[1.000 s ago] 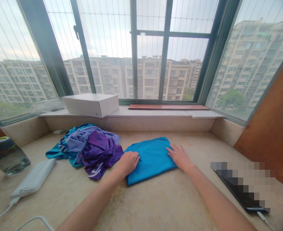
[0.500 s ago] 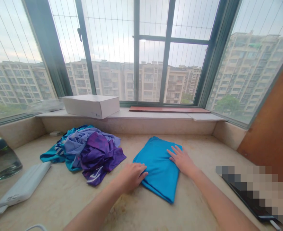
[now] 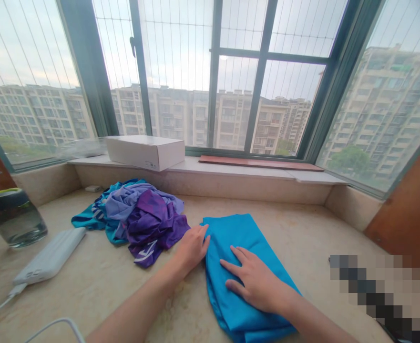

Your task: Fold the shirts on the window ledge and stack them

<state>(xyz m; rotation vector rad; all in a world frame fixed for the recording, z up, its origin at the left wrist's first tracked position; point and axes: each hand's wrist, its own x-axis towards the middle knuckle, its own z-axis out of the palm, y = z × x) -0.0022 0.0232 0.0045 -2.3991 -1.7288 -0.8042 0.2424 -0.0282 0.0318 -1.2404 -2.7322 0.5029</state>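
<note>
A folded blue garment [image 3: 250,238] lies on the stone surface in front of me, its near end reaching the bottom of the view. My left hand [image 3: 194,247] is at its upper left edge, with fingers and thumb closed on the fabric there. Flat on top of the cloth rests my right hand [image 3: 254,276], fingers spread and palm down. To the left is a crumpled pile of clothes: a purple garment [image 3: 152,219] with a white mark in front, a lavender one [image 3: 122,200] behind it, and teal fabric [image 3: 84,220] underneath.
A water bottle [image 3: 15,219] and a white power bank [image 3: 48,257] with a cable lie at left. A white box [image 3: 145,152] and a reddish board [image 3: 260,163] sit on the window ledge. A pixelated dark object [image 3: 377,295] is at right.
The blue garment has turned and come nearer to me. My right hand has moved toward me and left across it; my left hand has shifted up along its left edge. The view has tilted slightly.
</note>
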